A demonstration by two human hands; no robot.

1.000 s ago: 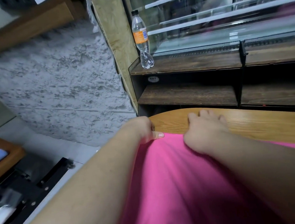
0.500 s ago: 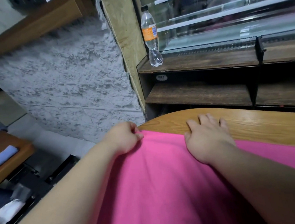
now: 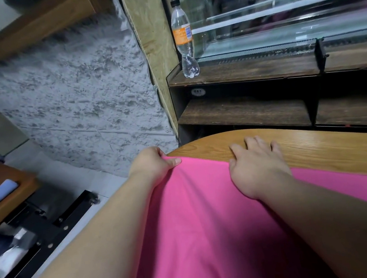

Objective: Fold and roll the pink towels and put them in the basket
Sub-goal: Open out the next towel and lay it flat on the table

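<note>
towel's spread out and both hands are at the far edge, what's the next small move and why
Probably draw the left hand toward the body, carrying its corner over for the first fold. That hand pinches the bright pink towel at the rounded end of the light wooden table, while the right hand lies flat and open on the far edge, pinning it. The cloth looks mostly smooth and unfolded.

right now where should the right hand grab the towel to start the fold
Take the far edge of the towel just under the right hand, coming from the far side. That edge lies flat along the table, level with the corner already pinched by the left hand, so both lift evenly.
</note>
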